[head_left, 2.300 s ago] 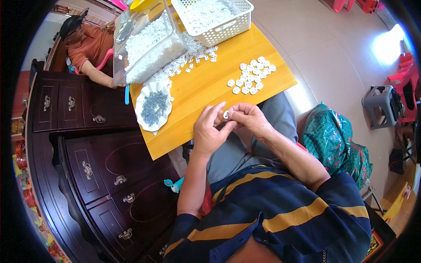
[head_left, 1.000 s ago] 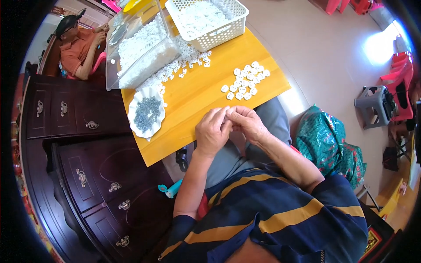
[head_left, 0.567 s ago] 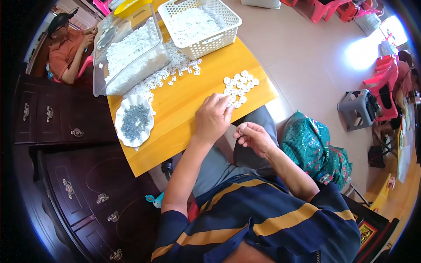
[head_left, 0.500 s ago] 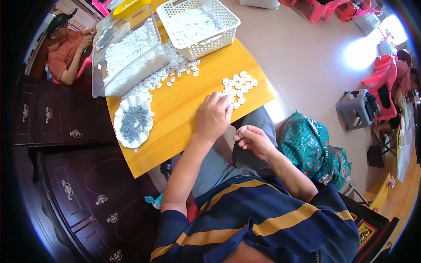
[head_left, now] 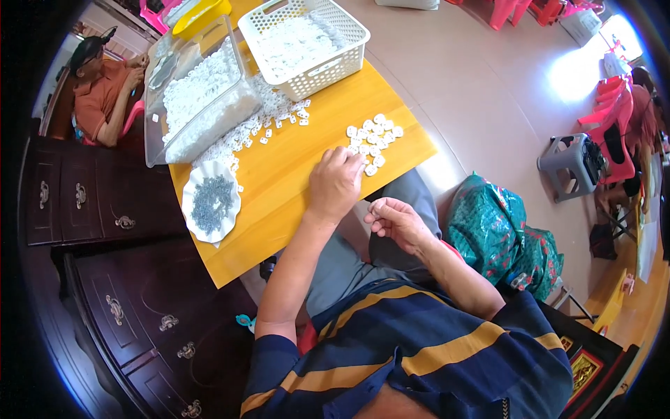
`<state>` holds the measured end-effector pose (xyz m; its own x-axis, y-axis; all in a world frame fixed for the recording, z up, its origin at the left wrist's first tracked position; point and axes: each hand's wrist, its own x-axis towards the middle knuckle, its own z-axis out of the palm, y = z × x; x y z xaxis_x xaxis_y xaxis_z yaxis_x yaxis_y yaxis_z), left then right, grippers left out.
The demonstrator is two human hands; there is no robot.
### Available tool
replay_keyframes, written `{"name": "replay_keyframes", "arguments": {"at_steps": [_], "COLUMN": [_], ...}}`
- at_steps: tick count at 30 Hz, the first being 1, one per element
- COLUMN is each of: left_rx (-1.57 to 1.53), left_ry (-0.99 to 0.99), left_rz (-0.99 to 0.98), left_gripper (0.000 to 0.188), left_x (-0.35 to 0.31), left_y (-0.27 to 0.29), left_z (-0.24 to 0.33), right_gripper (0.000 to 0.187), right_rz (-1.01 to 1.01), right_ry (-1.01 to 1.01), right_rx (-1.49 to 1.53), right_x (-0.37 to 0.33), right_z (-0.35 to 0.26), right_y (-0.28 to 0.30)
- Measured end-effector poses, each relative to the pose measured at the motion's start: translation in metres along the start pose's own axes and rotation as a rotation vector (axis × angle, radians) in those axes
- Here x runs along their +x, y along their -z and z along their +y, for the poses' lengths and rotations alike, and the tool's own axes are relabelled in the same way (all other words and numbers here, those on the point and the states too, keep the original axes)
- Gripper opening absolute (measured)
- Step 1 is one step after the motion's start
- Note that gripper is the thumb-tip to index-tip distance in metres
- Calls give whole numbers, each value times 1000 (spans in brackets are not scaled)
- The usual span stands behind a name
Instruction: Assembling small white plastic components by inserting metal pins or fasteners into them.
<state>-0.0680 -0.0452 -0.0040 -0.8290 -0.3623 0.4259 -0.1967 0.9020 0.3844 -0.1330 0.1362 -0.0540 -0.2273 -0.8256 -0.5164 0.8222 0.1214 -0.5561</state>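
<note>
- The left hand [head_left: 337,183] is laid flat, palm down, on the yellow desk [head_left: 293,174]. Its fingers are spread a little and nothing is held in it.
- Its fingertips are touching the small heap of white pieces [head_left: 373,140], which is seen at about 1 o'clock from that hand, near the desk's right edge.
- The heap is a loose clump. It is stretched a little from 7 o'clock up to 1 o'clock. The single pieces are too small for their pointing way to be told.
- The right hand [head_left: 394,222] is held off the desk, over the lap, at 4 o'clock from the left hand. Its fingers are curled in loosely. Whether a piece is pinched in it cannot be told.
- A white plate of small grey bits [head_left: 211,201] is set at 9 o'clock from the left hand.
- A clear tub [head_left: 199,94] full of white pieces and a white basket [head_left: 305,42] are placed at the far end, with more white pieces spilled between them.
- A dark wooden cabinet [head_left: 105,279] is seen at the left, a pale tiled floor [head_left: 474,91] at the right, and a green bag [head_left: 502,234] beside the knee.
- Another person in an orange shirt [head_left: 105,98] is seated at the far left.
</note>
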Motion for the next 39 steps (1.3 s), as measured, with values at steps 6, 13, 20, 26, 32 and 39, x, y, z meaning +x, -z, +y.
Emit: {"name": "replay_keyframes", "arguments": {"at_steps": [6, 13, 20, 26, 32, 39], "left_rx": [-97, -44, -196, -282, -273, -215], "left_ry": [-114, -217, -174, -72, -90, -96], "left_rz": [-58, -153, -158, -183, -194, -149], "left_gripper": [20, 21, 18, 18, 16, 15], "left_x": [-12, -41, -48, -54, -60, -63], "left_y": [25, 39, 44, 43, 41, 38], "left_z": [16, 31, 39, 34, 32, 40], "right_gripper": [18, 18, 12, 10, 8, 6], "right_rz": [-51, -138, -117, -104, -124, -125], "right_ry": [25, 94, 71, 98, 86, 91], "right_rx": [39, 28, -34, -196, -202, -164], "right_x": [-1, -6, -13, -16, -16, -14], "right_z": [-6, -6, -9, -15, -12, -10], "right_y": [3, 0, 0, -5, -4, 0]}}
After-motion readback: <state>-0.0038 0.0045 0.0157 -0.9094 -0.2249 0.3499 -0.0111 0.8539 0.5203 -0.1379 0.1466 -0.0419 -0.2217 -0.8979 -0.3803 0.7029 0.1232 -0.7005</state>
